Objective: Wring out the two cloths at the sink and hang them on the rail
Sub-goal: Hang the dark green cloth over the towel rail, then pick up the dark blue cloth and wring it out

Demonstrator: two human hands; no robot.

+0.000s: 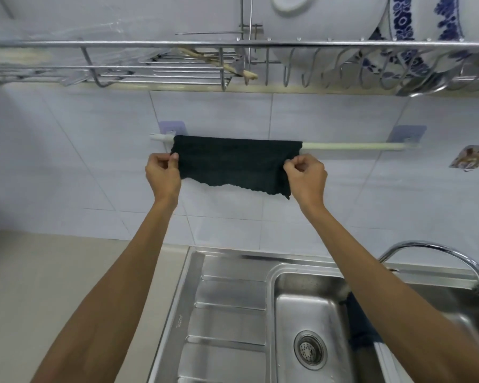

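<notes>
Head camera looks forward and down over a steel sink [285,275] toward a tiled wall. On that wall a pale rail [351,145] runs left to right between two stick-on brackets. One dark green cloth [233,164] hangs folded over the left half of the rail, its ragged lower edge dropping lower toward the right. Both bare arms reach up to it. Left hand [162,176] pinches the cloth's left edge between thumb and curled fingers. Right hand [306,178] pinches the right edge the same way, fingers bunched. The cloth is drawn flat between the two hands.

A second dark cloth [361,324] lies in the sink basin on its right side, mostly hidden behind the right forearm, so its shape cannot be made out. Near it, the round drain strainer [310,351] sits in the basin floor. A curved chrome tap [437,261] arches over the basin from the far right. Ribbed draining board fills the sink's left part. Above the rail, a wire dish rack [233,45] holds white and blue-patterned plates [404,20] on its right side.
</notes>
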